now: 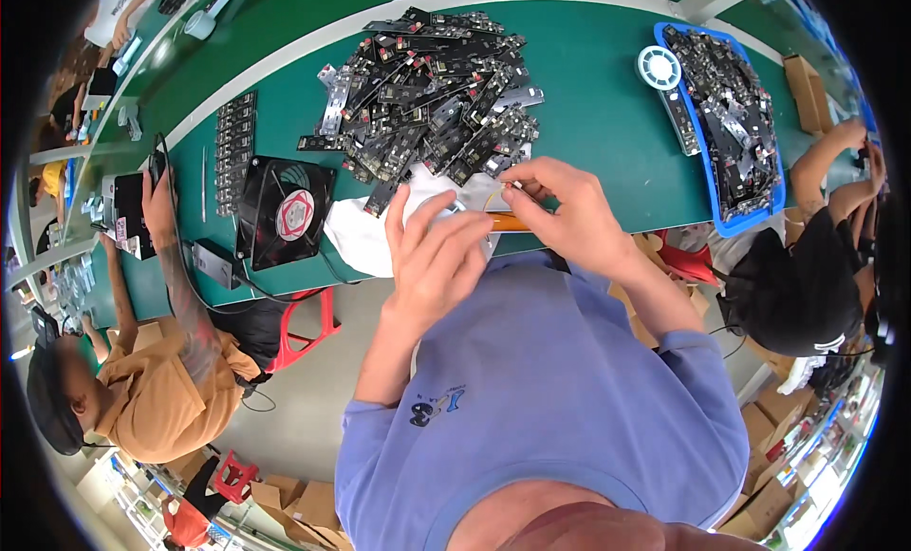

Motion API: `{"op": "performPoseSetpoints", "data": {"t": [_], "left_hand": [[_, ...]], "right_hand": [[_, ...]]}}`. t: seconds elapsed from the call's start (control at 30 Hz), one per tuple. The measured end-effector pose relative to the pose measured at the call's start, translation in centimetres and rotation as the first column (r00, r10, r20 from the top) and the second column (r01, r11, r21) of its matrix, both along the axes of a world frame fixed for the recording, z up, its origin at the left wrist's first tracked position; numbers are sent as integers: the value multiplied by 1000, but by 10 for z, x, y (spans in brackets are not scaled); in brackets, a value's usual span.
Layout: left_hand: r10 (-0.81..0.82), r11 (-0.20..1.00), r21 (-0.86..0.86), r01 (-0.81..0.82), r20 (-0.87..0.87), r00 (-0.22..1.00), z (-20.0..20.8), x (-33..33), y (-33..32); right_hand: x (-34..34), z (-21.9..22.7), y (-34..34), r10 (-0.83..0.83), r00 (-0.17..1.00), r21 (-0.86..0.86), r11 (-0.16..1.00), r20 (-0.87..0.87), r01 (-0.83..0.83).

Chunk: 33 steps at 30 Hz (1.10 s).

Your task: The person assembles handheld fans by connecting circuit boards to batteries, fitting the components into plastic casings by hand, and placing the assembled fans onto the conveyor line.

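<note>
Landmark: one large heap of black, narrow circuit boards (436, 95) on the green work table (598, 95). Individual boards overlap too densely for a reliable count.

Two bare hands are at the near side of the heap. Right hand (569, 205): thumb and forefinger together, clamped on one small piece (508, 185), its kind too small to tell; the piece in hand is just off the near right edge of the heap, with one thin yellow wire (491, 201) beside it. Left hand (432, 252): fingers slightly apart, above one white cloth (359, 238) near the heap; whether it grips anything cannot be told. One flat amber strip (512, 223) lies below the right fingertips, nearer the wearer than the heap.

Left of the heap: one black, square-framed fan (285, 183) with one round red-and-white label (294, 215) on its hub; one column of small black boards (235, 152), side by side; one slim silver rod (203, 186).

Right of the heap: one blue plastic tray (750, 224) filled with similar boards, uncountable; one white, round, spoked disc (659, 68) at its left edge.

Wearer's blue-violet shirt (569, 361): one printed motif with small lettering.
</note>
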State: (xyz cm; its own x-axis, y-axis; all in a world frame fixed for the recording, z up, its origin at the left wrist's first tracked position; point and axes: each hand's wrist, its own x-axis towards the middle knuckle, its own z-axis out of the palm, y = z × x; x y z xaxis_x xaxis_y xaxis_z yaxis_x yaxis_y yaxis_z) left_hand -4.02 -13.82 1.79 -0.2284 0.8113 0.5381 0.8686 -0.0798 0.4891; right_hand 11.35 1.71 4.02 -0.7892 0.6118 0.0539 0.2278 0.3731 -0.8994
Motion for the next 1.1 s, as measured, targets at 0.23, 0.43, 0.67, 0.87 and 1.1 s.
{"op": "performPoseSetpoints", "data": {"t": [0.23,0.43,0.67,0.87,1.1], "left_hand": [[-75,997,-2,76,-100,992,-14,-4,-3],[65,997,-61,-53,225,972,-6,3,5],[62,995,-91,-44,207,976,1,4,10],[59,993,-113,-38,194,979,2,4,9],[41,988,-153,-7,216,976,8,0,12]], "right_hand": [[6,6,0,8,1000,-218,976,24,-2],[16,17,-9,59,997,-293,955,44,-44],[13,0,-17,-41,995,-383,924,-92,3],[12,-3,-17,-45,996,-398,917,-74,12],[12,4,-15,-12,1000,-442,897,-11,6]]}}
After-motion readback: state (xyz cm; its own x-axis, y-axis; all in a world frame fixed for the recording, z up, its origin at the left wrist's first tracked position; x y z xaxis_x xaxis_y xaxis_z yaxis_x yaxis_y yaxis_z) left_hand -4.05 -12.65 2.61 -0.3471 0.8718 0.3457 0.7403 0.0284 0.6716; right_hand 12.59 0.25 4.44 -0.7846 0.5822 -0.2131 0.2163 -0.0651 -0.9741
